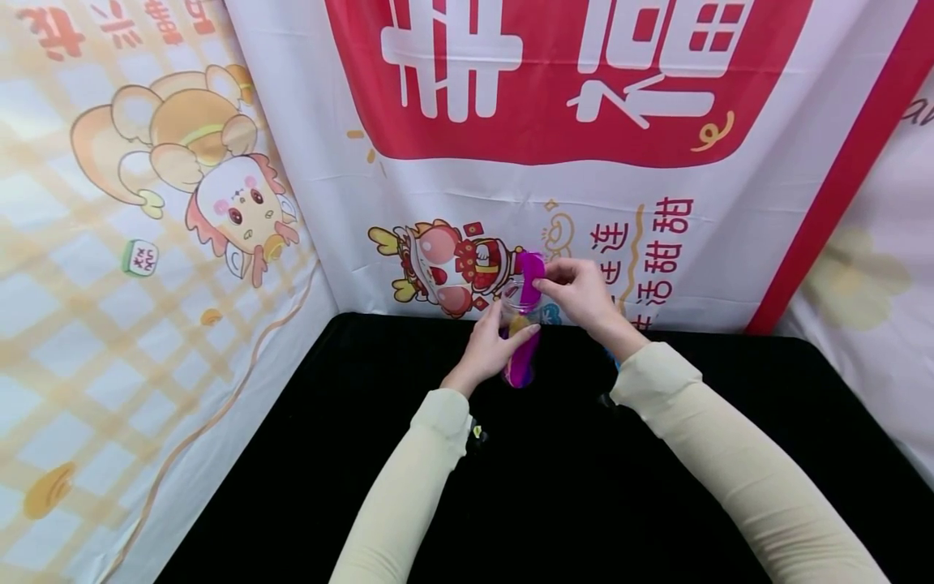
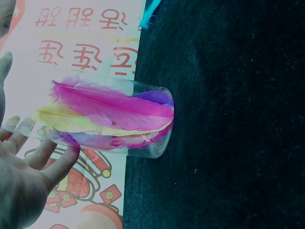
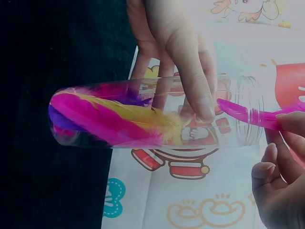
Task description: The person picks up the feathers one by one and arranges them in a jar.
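Observation:
A clear jar [image 1: 522, 315] with a threaded mouth stands on the black table, holding magenta, yellow and purple feathers [image 3: 114, 119]. My left hand [image 1: 487, 347] grips its side, thumb and fingers on opposite sides, as the right wrist view [image 3: 186, 57] shows. My right hand [image 1: 581, 298] pinches another magenta feather [image 1: 532, 280] between thumb and fingers at the mouth. The tip of that feather [image 3: 233, 110] is inside the jar neck, while its other end sticks out. In the left wrist view the feathers [image 2: 114, 107] lean along the jar wall.
A blue feather [image 2: 150, 14] lies on the black table [image 1: 409, 422], partly hidden by my right wrist in the head view. Printed white cloth [image 1: 467, 186] hangs close behind the jar, and another printed cloth [image 1: 160, 341] stands at the left.

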`<action>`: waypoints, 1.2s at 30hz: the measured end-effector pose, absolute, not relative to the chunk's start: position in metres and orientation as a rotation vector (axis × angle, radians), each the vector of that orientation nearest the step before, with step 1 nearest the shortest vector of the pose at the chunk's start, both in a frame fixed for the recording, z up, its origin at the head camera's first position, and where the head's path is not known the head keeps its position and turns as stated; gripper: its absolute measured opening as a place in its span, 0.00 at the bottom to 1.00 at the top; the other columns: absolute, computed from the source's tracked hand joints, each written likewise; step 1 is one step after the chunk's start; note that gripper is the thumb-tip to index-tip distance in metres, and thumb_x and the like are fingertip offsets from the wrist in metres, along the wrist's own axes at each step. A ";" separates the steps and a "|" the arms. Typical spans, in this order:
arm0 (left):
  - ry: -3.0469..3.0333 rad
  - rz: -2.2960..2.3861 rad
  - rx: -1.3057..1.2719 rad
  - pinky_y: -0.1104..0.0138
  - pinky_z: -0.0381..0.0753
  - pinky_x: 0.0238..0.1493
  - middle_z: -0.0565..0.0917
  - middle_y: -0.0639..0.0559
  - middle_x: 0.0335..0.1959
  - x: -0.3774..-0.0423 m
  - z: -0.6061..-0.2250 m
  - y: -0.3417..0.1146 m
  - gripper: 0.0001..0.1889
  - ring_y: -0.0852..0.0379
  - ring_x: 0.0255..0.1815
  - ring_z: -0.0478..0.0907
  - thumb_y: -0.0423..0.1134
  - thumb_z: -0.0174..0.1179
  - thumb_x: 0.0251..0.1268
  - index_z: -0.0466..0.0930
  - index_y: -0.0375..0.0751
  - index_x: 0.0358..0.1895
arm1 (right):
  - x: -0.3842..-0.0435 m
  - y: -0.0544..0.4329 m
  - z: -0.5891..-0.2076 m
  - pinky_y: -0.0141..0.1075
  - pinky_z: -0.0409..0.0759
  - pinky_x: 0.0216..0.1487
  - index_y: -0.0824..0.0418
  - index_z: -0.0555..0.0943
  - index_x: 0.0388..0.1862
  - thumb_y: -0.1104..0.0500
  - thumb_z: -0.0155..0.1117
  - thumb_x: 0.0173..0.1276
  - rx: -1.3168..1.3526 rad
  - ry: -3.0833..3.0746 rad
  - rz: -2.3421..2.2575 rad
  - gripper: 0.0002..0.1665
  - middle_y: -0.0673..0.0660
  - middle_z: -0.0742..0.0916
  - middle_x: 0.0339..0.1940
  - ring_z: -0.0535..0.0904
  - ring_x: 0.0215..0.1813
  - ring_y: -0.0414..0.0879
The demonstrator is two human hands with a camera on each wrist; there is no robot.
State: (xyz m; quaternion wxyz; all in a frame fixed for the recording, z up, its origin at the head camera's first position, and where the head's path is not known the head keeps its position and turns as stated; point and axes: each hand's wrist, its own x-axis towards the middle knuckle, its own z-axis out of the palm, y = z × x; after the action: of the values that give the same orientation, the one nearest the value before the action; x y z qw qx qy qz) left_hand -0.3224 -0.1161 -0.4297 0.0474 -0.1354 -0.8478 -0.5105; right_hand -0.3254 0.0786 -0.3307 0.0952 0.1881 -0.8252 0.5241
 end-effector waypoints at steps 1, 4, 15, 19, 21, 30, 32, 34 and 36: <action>-2.585 -1.559 -0.412 0.55 0.76 0.65 0.72 0.51 0.65 -0.323 -0.430 -0.116 0.41 0.54 0.64 0.75 0.69 0.62 0.65 0.62 0.55 0.75 | -0.325 0.078 -0.331 0.35 0.77 0.38 0.65 0.88 0.44 0.59 0.71 0.71 0.557 -2.448 1.555 0.09 0.62 0.89 0.40 0.80 0.39 0.47; -2.580 -1.556 -0.410 0.54 0.76 0.65 0.72 0.51 0.65 -0.323 -0.429 -0.115 0.40 0.54 0.65 0.75 0.69 0.62 0.65 0.63 0.55 0.75 | -0.325 0.077 -0.332 0.34 0.77 0.38 0.65 0.88 0.44 0.60 0.71 0.71 0.556 -2.449 1.563 0.09 0.61 0.89 0.40 0.80 0.39 0.46; -2.553 -1.556 -0.423 0.55 0.77 0.64 0.73 0.51 0.64 -0.322 -0.429 -0.113 0.36 0.54 0.63 0.76 0.62 0.64 0.69 0.63 0.55 0.74 | -0.327 0.075 -0.338 0.32 0.77 0.36 0.67 0.87 0.41 0.63 0.71 0.69 0.582 -2.433 1.555 0.07 0.61 0.90 0.37 0.80 0.36 0.45; -2.550 -1.550 -0.426 0.56 0.77 0.64 0.72 0.51 0.65 -0.322 -0.428 -0.113 0.38 0.54 0.64 0.76 0.64 0.63 0.68 0.63 0.54 0.75 | -0.327 0.075 -0.338 0.32 0.77 0.36 0.67 0.87 0.40 0.63 0.71 0.69 0.589 -2.435 1.554 0.07 0.61 0.90 0.37 0.81 0.36 0.45; -2.550 -1.553 -0.424 0.55 0.77 0.64 0.72 0.51 0.65 -0.322 -0.428 -0.113 0.38 0.54 0.64 0.76 0.64 0.63 0.67 0.62 0.55 0.75 | -0.327 0.075 -0.339 0.32 0.77 0.36 0.67 0.87 0.41 0.63 0.71 0.69 0.592 -2.437 1.554 0.07 0.61 0.90 0.37 0.81 0.36 0.45; -2.552 -1.552 -0.428 0.56 0.79 0.61 0.72 0.51 0.64 -0.323 -0.430 -0.114 0.36 0.53 0.64 0.76 0.64 0.64 0.67 0.64 0.55 0.72 | -0.325 0.076 -0.338 0.36 0.79 0.43 0.64 0.86 0.48 0.61 0.69 0.72 0.568 -2.484 1.622 0.10 0.60 0.90 0.43 0.82 0.42 0.47; -2.553 -1.553 -0.424 0.56 0.79 0.61 0.72 0.51 0.64 -0.323 -0.430 -0.113 0.36 0.53 0.64 0.76 0.65 0.63 0.67 0.64 0.56 0.72 | -0.325 0.075 -0.338 0.36 0.80 0.43 0.64 0.86 0.48 0.61 0.69 0.72 0.557 -2.487 1.631 0.10 0.59 0.90 0.43 0.83 0.43 0.47; -2.554 -1.562 -0.423 0.56 0.79 0.62 0.72 0.52 0.64 -0.322 -0.430 -0.114 0.35 0.53 0.64 0.76 0.65 0.63 0.67 0.65 0.57 0.72 | -0.325 0.076 -0.339 0.36 0.80 0.43 0.63 0.86 0.48 0.60 0.69 0.72 0.557 -2.491 1.634 0.10 0.59 0.90 0.43 0.83 0.42 0.47; -2.559 -1.568 -0.423 0.56 0.79 0.62 0.72 0.51 0.64 -0.322 -0.430 -0.114 0.35 0.53 0.64 0.76 0.65 0.63 0.67 0.65 0.56 0.71 | -0.325 0.076 -0.339 0.36 0.80 0.42 0.63 0.86 0.48 0.60 0.69 0.71 0.562 -2.491 1.638 0.10 0.59 0.90 0.42 0.83 0.41 0.48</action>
State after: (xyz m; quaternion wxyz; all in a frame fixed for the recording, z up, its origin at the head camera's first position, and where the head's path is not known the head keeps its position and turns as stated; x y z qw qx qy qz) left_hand -0.3216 -0.1138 -0.4301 0.0552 -0.1395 -0.8429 -0.5167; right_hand -0.3248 0.0759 -0.3394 0.0539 0.1850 -0.8199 0.5392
